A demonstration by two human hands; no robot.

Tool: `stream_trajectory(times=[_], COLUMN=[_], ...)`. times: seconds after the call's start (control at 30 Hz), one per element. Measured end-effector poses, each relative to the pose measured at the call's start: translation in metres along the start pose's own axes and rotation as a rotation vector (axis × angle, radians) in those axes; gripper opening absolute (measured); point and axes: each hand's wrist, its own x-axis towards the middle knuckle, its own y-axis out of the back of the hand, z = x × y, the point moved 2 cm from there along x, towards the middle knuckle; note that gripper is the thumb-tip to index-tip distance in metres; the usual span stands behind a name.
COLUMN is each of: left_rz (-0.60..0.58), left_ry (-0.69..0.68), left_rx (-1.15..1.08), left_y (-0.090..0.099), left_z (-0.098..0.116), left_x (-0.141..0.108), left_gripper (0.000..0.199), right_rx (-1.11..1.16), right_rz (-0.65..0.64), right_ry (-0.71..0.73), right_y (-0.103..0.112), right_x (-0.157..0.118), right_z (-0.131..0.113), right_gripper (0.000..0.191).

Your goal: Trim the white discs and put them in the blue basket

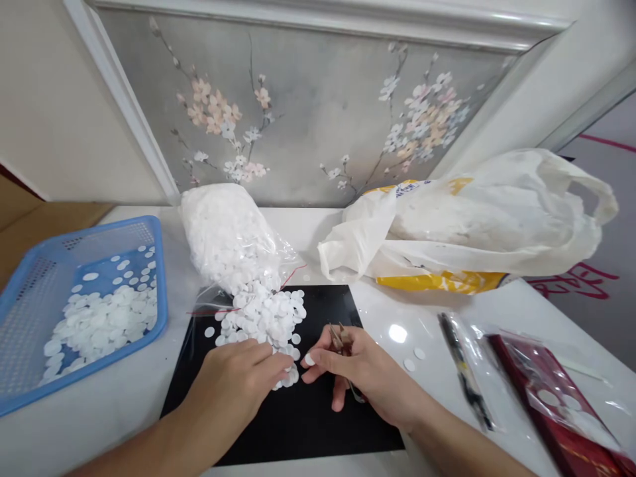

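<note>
A pile of small white round discs [265, 315] spills from a clear zip bag [223, 228] onto a black mat [318, 430]. My left hand [238, 377] is at the near edge of the pile, fingers curled in and closed; whatever lies between its fingertips is hidden. Just to its right, my right hand [352, 364] pinches one white disc [309, 359] between thumb and forefinger. The same hand also keeps a metal hand tool [338, 336], which looks like small nippers, tucked in its fingers.
At left stands a blue plastic basket [161, 278] with many white discs inside. A white and yellow plastic bag [462, 225] lies at the back right. Further right are a packaged pen [464, 371] and a dark red packet [541, 391]. Two loose discs [409, 364] lie beside the mat.
</note>
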Motion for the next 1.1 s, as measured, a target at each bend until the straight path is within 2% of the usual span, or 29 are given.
stream_trajectory(times=[0.13, 0.27, 0.33, 0.47, 0.53, 0.67, 0.77, 0.87, 1.03, 1.1], left_rz=[0.053, 0.08, 0.057, -0.045, -0.063, -0.061, -0.073, -0.089, -0.161, -0.142], left_ry=[-0.05, -0.022, 0.117, 0.553, 0.656, 0.691, 0.662, 0.634, 0.648, 0.616], left_rx=[0.047, -0.13, -0.338, -0.779, -0.912, -1.02, -1.031, -1.016, -0.947, -0.869], left_y=[0.001, 0.001, 0.002, 0.003, 0.003, 0.003, 0.007, 0.012, 0.013, 0.015], left_z=[-0.002, -0.004, -0.004, -0.002, 0.0, 0.0, -0.002, -0.003, -0.003, -0.004], left_x=[-0.004, -0.003, -0.001, 0.002, 0.002, 0.002, 0.004, 0.005, 0.005, 0.005], left_gripper=[0.028, 0.029, 0.023, 0.016, 0.02, 0.021, 0.026, 0.037, 0.029, 0.029], right_rx=[0.0, 0.017, 0.014, 0.059, 0.096, 0.093, 0.165, 0.2, 0.201, 0.178], right_rz=[0.013, -0.002, -0.005, -0.066, -0.085, -0.079, -0.049, -0.041, -0.041, -0.014], right_ry=[0.01, 0.049, 0.064, 0.04, 0.014, -0.032, -0.039, -0.057, -0.066, -0.067], right_y=[-0.004, -0.006, -0.007, -0.015, -0.021, -0.025, -0.022, -0.019, -0.019, -0.018], right_x=[-0.002, -0.003, -0.003, -0.005, -0.007, -0.008, -0.007, -0.005, -0.004, -0.004], right_z=[-0.002, 0.0, 0.002, 0.003, 0.002, -0.001, 0.001, 0.005, 0.006, 0.004], right_gripper=[0.033, 0.03, 0.033, 0.037, 0.037, 0.037, 0.035, 0.036, 0.038, 0.038])
